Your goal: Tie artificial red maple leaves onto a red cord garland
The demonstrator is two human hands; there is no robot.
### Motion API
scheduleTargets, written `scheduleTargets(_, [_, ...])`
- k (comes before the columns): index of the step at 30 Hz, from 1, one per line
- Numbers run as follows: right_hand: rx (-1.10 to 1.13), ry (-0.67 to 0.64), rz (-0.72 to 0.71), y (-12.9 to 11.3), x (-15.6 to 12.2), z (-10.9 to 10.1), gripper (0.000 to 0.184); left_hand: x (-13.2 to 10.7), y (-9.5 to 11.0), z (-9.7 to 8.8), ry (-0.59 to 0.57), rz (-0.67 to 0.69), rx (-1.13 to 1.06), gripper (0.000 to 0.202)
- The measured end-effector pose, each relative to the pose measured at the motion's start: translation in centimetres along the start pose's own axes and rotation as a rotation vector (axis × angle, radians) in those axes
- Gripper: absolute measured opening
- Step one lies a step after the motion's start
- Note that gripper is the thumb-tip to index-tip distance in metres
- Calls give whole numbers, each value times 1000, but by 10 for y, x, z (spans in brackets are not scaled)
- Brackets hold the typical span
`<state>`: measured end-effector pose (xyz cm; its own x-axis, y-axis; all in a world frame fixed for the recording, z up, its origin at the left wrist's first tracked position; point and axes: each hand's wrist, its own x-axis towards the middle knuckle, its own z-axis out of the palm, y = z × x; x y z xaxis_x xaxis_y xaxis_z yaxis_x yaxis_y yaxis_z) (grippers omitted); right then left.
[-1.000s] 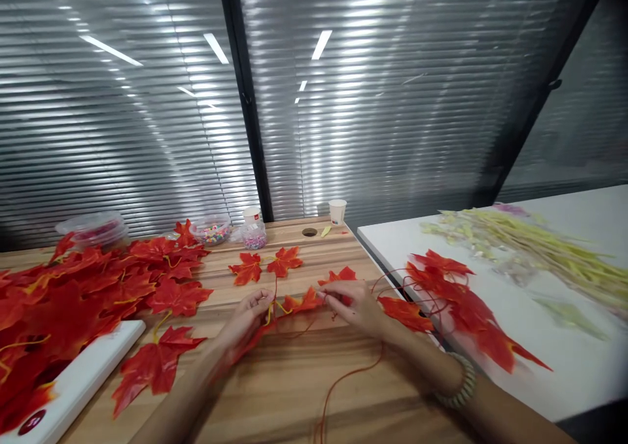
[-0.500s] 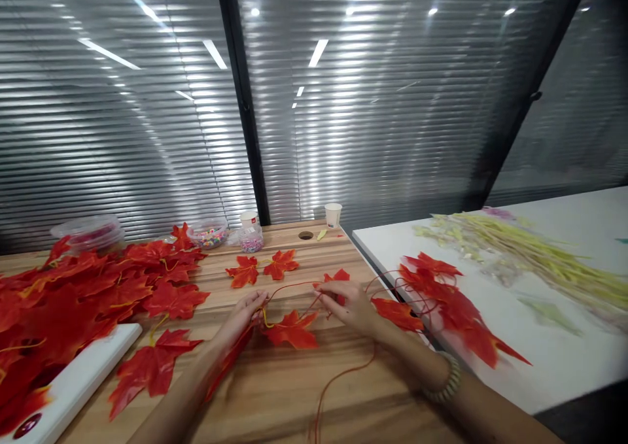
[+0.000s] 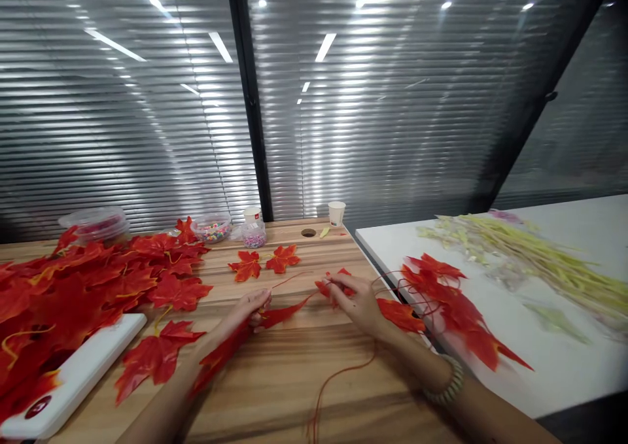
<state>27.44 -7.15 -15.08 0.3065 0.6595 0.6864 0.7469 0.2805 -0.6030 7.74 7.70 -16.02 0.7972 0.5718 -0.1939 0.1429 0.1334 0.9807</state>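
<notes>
My left hand point(image 3: 250, 308) pinches the stem end of a red maple leaf point(image 3: 287, 312) above the wooden table point(image 3: 275, 378). My right hand point(image 3: 354, 300) is closed on the leaf's other end and on a thin red string point(image 3: 338, 375). The string runs from my right hand down toward the table's near edge and also loops off to the right. A beaded bracelet point(image 3: 449, 380) sits on my right wrist. More strung red leaves point(image 3: 456, 307) trail from my right hand onto the white table point(image 3: 540, 352).
A big heap of loose red leaves point(image 3: 83, 287) covers the table's left side, beside a white board point(image 3: 73, 378). Two single leaves point(image 3: 265, 262) lie ahead. Bead tubs point(image 3: 213, 228) and paper cups point(image 3: 336, 212) stand at the back. Pale yellow-green stems point(image 3: 534, 261) lie on the white table.
The leaf between my hands has turned from lying flat to stretched edge-on between them. My hands have stayed close to where they were.
</notes>
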Motion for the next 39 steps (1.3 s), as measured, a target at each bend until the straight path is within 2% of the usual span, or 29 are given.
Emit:
scheduleTargets(2, [29, 20, 38, 1, 0, 1, 20, -4, 4, 2, -5, -21, -16, 41])
scheduleTargets(5, [125, 39, 102, 2, 0, 2, 22, -10, 14, 6, -32, 29, -11, 42])
scheduleTargets(11, [315, 143, 184, -6, 5, -6, 20, -16, 25, 11, 30, 99, -41, 42])
scheduleTargets(15, [451, 176, 279, -10, 8, -10, 25, -15, 20, 11, -63, 96, -28, 41])
scheduleTargets(19, [479, 160, 311, -9, 10, -8, 29, -15, 18, 12, -117, 101, -16, 37])
scheduleTargets(26, [531, 264, 340, -11, 11, -11, 27, -17, 22, 11, -37, 155, 213, 29])
scheduleTargets(33, [622, 305, 364, -10, 11, -12, 26, -18, 23, 15, 49, 199, 292, 22])
scheduleTargets(39, [697, 355, 408, -8, 13, -12, 28, -16, 24, 13, -13, 371, 230, 13])
